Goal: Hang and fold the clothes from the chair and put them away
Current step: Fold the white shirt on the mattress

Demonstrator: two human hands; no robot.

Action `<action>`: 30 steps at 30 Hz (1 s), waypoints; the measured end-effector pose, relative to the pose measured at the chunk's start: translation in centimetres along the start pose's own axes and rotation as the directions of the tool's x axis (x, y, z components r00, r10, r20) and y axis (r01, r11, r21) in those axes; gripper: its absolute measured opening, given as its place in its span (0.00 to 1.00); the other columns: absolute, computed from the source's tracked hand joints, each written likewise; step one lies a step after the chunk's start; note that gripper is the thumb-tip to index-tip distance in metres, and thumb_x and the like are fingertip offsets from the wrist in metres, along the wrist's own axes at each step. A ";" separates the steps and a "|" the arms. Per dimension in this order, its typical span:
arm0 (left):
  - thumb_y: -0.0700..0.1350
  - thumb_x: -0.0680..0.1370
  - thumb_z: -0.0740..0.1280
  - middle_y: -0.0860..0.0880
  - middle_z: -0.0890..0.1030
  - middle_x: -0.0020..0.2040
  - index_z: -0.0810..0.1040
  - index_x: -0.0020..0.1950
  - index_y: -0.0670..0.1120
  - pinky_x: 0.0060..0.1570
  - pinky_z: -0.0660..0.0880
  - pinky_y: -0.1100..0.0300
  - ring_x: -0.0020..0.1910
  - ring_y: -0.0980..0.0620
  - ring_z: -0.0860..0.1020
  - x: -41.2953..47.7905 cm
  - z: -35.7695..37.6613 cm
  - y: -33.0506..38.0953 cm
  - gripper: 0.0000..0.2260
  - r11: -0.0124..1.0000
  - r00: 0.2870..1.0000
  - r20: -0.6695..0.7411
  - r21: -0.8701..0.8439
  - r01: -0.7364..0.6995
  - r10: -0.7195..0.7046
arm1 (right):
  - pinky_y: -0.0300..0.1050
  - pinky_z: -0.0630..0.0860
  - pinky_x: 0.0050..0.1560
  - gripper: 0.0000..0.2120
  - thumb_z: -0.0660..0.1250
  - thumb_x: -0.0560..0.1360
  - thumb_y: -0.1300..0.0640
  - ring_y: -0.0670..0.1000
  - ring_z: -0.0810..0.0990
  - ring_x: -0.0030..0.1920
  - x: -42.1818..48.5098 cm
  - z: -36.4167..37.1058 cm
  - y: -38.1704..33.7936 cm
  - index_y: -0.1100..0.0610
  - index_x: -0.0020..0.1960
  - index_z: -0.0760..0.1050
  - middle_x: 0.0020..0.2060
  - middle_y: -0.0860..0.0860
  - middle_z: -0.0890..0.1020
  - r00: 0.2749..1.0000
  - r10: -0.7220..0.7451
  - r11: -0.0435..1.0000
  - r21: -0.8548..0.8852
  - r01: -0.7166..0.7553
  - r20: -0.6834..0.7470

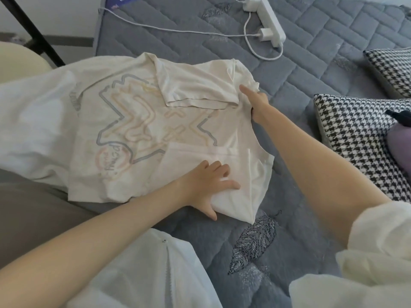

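Note:
A cream T-shirt (142, 121) with a pastel outline print lies spread on the grey quilted mattress (311, 70). Both its sleeves are folded in over the body. My left hand (209, 185) lies flat with spread fingers on the near folded sleeve and presses it down. My right hand (255, 101) is at the shirt's right edge by the far folded sleeve, forefinger stretched out along the cloth, the other fingers tucked under the edge. A white garment (33, 121) lies under the shirt at the left.
Two houndstooth cushions (355, 141) lie at the right, a purple object (400, 138) on the nearer one. A white power strip (266, 18) with charger and cable lies at the back. Brown cloth (33, 210) is at the left. A cream chair back (20, 61) shows far left.

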State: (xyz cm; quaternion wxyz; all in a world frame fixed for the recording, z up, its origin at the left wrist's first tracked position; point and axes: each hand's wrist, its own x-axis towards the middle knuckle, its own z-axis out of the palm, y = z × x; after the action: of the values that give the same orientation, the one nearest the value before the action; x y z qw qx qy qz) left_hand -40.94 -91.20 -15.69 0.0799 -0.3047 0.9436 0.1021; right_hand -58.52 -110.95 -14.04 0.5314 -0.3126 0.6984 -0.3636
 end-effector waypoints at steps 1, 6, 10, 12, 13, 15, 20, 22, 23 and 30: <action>0.70 0.62 0.68 0.48 0.66 0.63 0.61 0.73 0.58 0.53 0.66 0.53 0.58 0.48 0.67 -0.1 0.3 0.1 0.43 1.000 1.000 -0.025 0.030 0.000 0.000 | 0.42 0.74 0.34 0.35 0.73 0.71 0.46 0.50 0.77 0.49 0.1 0.2 -0.2 0.58 0.71 0.65 0.59 0.51 0.76 1.000 0.005 1.000 -0.006 -0.005 0.007; 0.62 0.69 0.64 0.48 0.76 0.59 0.70 0.70 0.55 0.45 0.72 0.53 0.51 0.47 0.75 -0.8 1.1 0.5 0.31 0.996 0.977 -0.212 0.087 -0.006 0.025 | 0.42 0.77 0.35 0.41 0.77 0.67 0.44 0.52 0.78 0.51 1.0 1.3 -0.3 0.60 0.71 0.64 0.61 0.52 0.75 1.000 0.015 0.998 -0.054 -0.014 0.018; 0.57 0.74 0.62 0.51 0.77 0.55 0.70 0.71 0.54 0.40 0.73 0.57 0.46 0.50 0.76 -0.3 1.4 0.6 0.25 0.987 0.977 -0.206 0.161 -0.015 0.049 | 0.43 0.78 0.33 0.41 0.79 0.63 0.45 0.50 0.78 0.45 1.9 1.8 -0.8 0.61 0.67 0.65 0.55 0.51 0.76 1.000 0.011 0.998 -0.059 -0.010 0.020; 0.53 0.77 0.61 0.52 0.78 0.53 0.69 0.72 0.53 0.41 0.74 0.56 0.45 0.50 0.76 -0.3 1.1 0.2 0.23 0.996 0.973 -0.229 0.089 0.009 0.012 | 0.45 0.77 0.42 0.37 0.79 0.63 0.45 0.50 0.77 0.46 2.3 2.4 -0.8 0.60 0.64 0.68 0.52 0.50 0.76 0.999 -0.038 0.988 -0.151 0.039 0.012; 0.51 0.78 0.60 0.51 0.78 0.54 0.67 0.73 0.52 0.42 0.74 0.55 0.47 0.50 0.76 -0.3 0.9 0.0 0.22 0.999 0.973 -0.229 0.023 0.030 -0.024 | 0.44 0.75 0.44 0.34 0.78 0.64 0.45 0.50 0.76 0.47 2.4 2.8 -0.8 0.59 0.62 0.69 0.50 0.49 0.76 0.996 -0.084 0.971 -0.227 0.081 -0.006; 0.49 0.81 0.57 0.51 0.77 0.56 0.62 0.75 0.52 0.46 0.73 0.54 0.50 0.49 0.74 -0.4 0.5 -0.3 0.22 0.993 0.975 -0.207 -0.103 0.065 -0.086 | 0.43 0.72 0.46 0.24 0.75 0.67 0.46 0.49 0.75 0.47 2.6 3.4 -0.4 0.56 0.56 0.72 0.44 0.46 0.75 0.981 -0.188 0.933 -0.319 0.165 -0.043; 0.53 0.83 0.52 0.57 0.77 0.58 0.59 0.74 0.62 0.49 0.71 0.58 0.52 0.54 0.74 -1.2 -0.6 -0.1 0.19 0.904 0.952 -0.211 -0.411 0.119 -0.222 | 0.43 0.71 0.49 0.12 0.66 0.74 0.51 0.50 0.76 0.48 2.7 3.3 0.3 0.55 0.56 0.75 0.47 0.48 0.79 0.914 -0.398 0.852 -0.403 0.336 -0.079; 0.55 0.82 0.51 0.56 0.78 0.60 0.58 0.73 0.67 0.50 0.68 0.64 0.53 0.57 0.74 -1.4 -1.0 -0.3 0.19 0.820 0.929 -0.213 -0.555 0.140 -0.303 | 0.44 0.72 0.48 0.09 0.65 0.75 0.52 0.50 0.76 0.47 2.6 2.6 0.0 0.53 0.53 0.76 0.44 0.47 0.78 0.888 -0.449 0.836 -0.398 0.378 -0.098; 0.55 0.82 0.50 0.56 0.78 0.62 0.57 0.72 0.68 0.50 0.67 0.66 0.54 0.57 0.74 -1.4 -1.2 -0.3 0.18 0.797 0.925 -0.214 -0.589 0.135 -0.315 | 0.44 0.72 0.47 0.07 0.65 0.76 0.52 0.50 0.77 0.46 2.6 2.1 -0.2 0.53 0.51 0.76 0.42 0.46 0.78 0.876 -0.470 0.827 -0.401 0.394 -0.106; 0.55 0.82 0.51 0.55 0.77 0.65 0.56 0.71 0.70 0.59 0.69 0.60 0.51 0.59 0.75 0.9 -3.5 0.9 0.18 0.758 0.965 -0.145 -0.649 0.074 -0.218 | 0.45 0.73 0.47 0.07 0.65 0.77 0.50 0.51 0.77 0.44 2.1 -1.8 -2.3 0.54 0.45 0.73 0.41 0.48 0.79 0.837 -0.531 0.791 -0.431 0.435 -0.130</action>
State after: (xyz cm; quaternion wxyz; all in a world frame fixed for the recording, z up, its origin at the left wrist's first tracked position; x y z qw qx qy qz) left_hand -42.48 -91.79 -12.40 -0.1212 -0.3956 0.8289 0.3766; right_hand -60.69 -113.60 -12.91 0.2578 -0.5321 0.7115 -0.3796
